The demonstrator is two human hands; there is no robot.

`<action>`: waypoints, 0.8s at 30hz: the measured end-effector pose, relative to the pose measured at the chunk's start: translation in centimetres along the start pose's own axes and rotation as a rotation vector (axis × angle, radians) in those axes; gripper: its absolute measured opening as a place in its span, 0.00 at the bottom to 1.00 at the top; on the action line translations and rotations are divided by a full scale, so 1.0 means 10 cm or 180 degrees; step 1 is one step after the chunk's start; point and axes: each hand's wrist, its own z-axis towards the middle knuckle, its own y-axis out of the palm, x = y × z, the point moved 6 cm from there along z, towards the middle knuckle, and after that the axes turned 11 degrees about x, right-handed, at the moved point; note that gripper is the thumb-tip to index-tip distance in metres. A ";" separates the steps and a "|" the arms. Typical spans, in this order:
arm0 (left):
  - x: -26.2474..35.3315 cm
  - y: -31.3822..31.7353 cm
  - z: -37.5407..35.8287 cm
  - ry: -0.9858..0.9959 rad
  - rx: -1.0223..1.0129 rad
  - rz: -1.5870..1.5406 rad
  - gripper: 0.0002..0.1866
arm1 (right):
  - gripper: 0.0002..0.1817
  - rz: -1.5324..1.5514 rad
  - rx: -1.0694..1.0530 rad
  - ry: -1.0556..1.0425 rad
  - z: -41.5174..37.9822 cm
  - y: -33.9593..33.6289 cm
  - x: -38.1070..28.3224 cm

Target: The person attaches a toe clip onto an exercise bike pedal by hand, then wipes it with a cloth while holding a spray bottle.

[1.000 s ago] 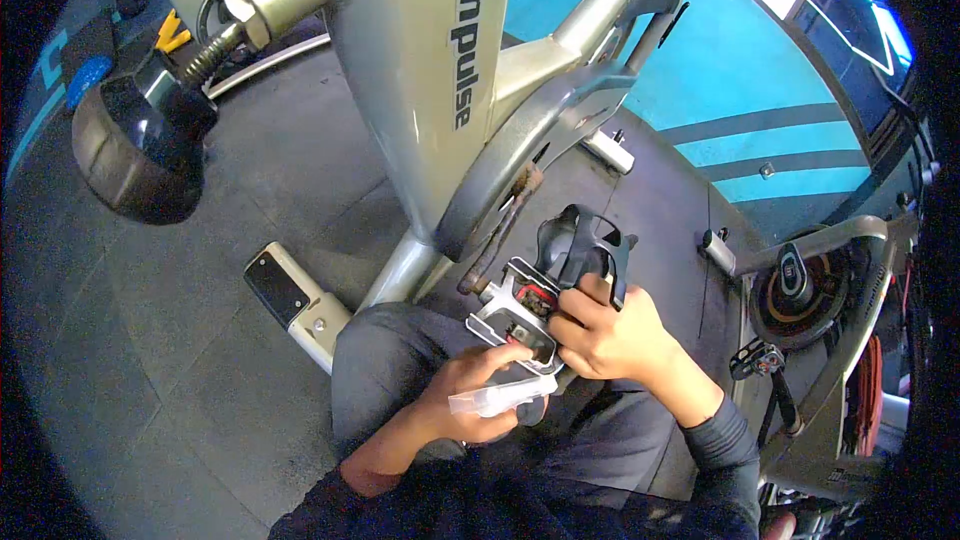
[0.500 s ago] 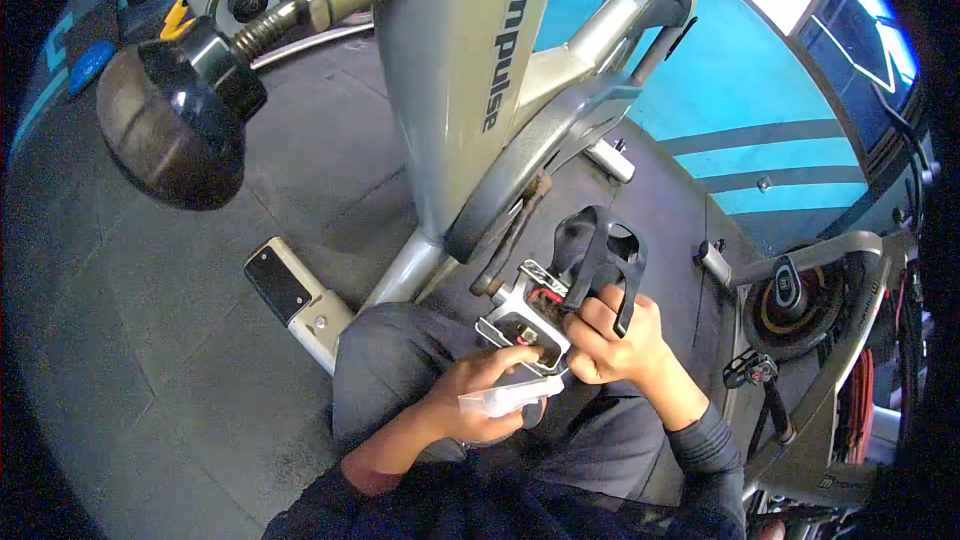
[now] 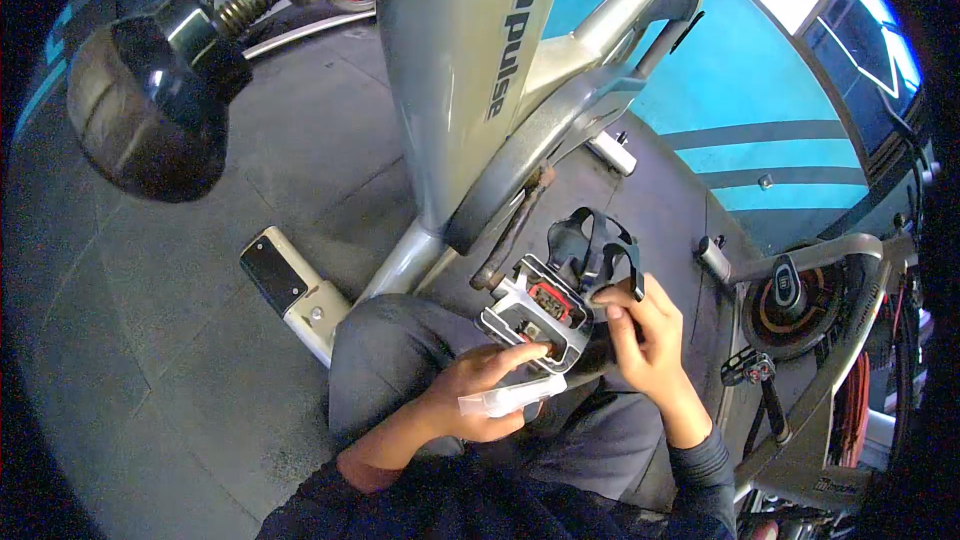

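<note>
A metal bike pedal (image 3: 545, 320) with a red-edged opening sits at the end of a rusty crank arm (image 3: 515, 230). My left hand (image 3: 478, 387) is closed around a small translucent plastic bottle (image 3: 505, 398) with a white tip, while its index finger reaches onto the pedal's frame. On the pedal's far side is a black toe cage with a strap (image 3: 597, 245). My right hand (image 3: 650, 337) is beside it, thumb and index finger bent close together at the strap's end. The strap partly covers those fingers, so the exact grip is hard to see.
The exercise bike's grey frame (image 3: 470, 70) rises directly ahead, with a black rubber-capped knob (image 3: 150, 100) at upper left. Its floor foot (image 3: 295, 290) lies left of my knee. Another bike (image 3: 800, 310) stands at right on the dark floor tiles (image 3: 150, 340).
My right hand has moved slightly right and away from the pedal body, its fingers less tightly curled, uncovering the red-edged opening. My left hand keeps the bottle in nearly the same place.
</note>
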 end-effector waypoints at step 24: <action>0.03 -0.01 0.01 0.0056 0.0104 0.0341 0.36 | 0.17 -0.0693 -0.1947 -0.0069 0.02 0.15 0.02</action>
